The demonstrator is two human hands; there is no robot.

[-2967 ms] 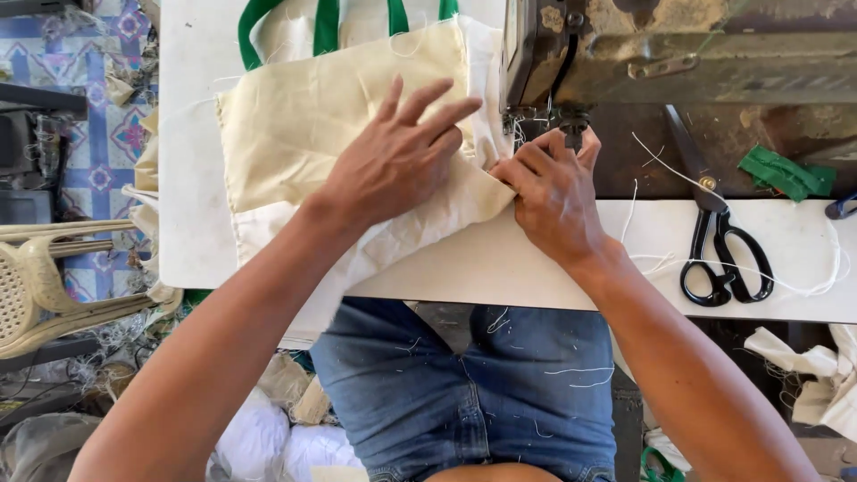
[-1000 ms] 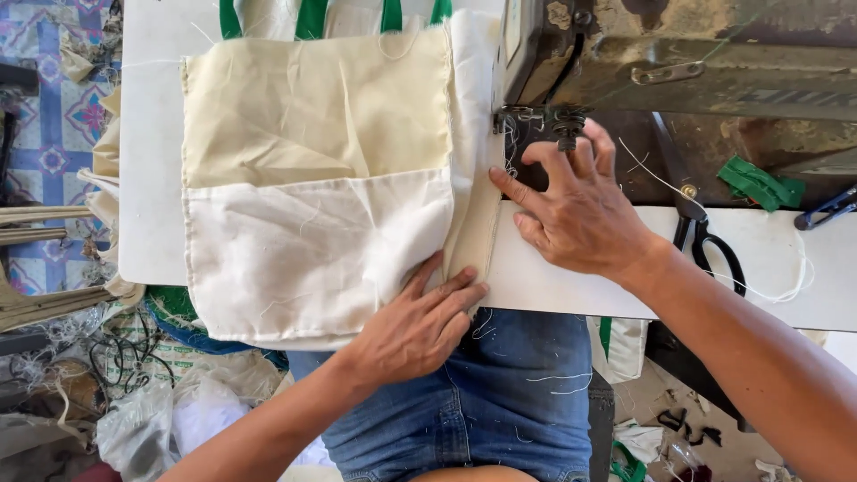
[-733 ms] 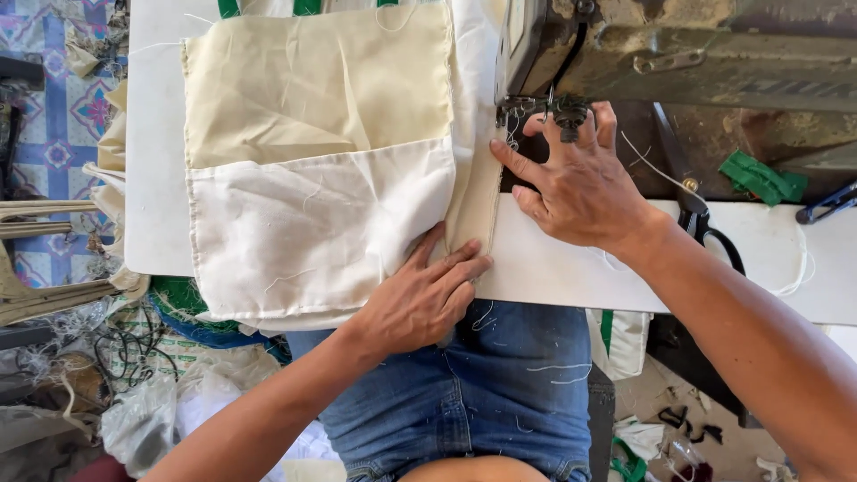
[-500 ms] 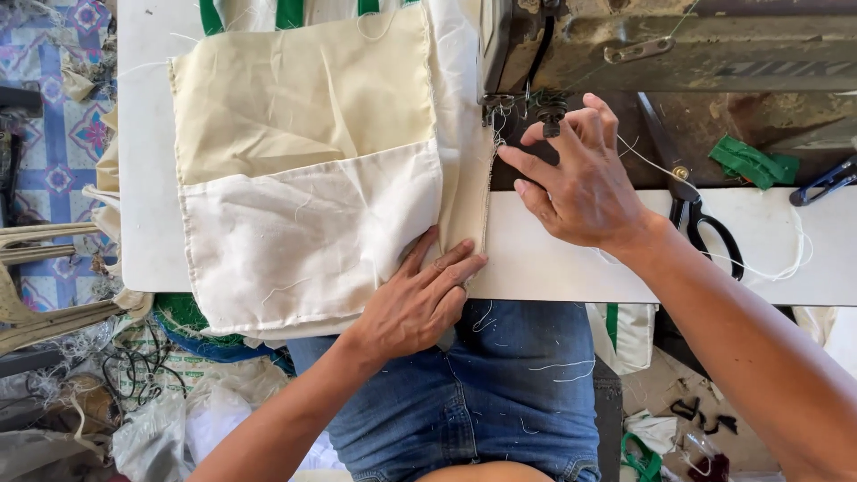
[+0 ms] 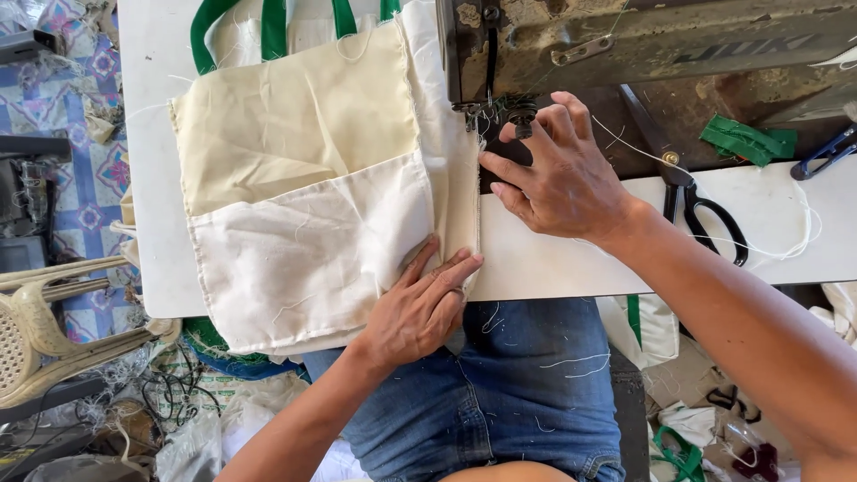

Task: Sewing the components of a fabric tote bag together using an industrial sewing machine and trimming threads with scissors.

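Head view: cream cotton tote bag with green straps lies flat on white table, right edge under old metal sewing machine at 12 o'clock. Left hand flat, fingers spread, pinning hem; right hand fingers apart, guiding the edge at the needle. Side seam looks barely begun.

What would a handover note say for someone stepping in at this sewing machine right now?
Left hand: flat on the cream bag panel at its near right corner, pressing it to the table.
Right hand: fingers at the presser foot, steadying the panel's right edge.
Sewing machine sits behind; scissors lie right of it.
Done: edge lined up under the foot.
Left: the right-side seam appears unsewn along the near stretch.
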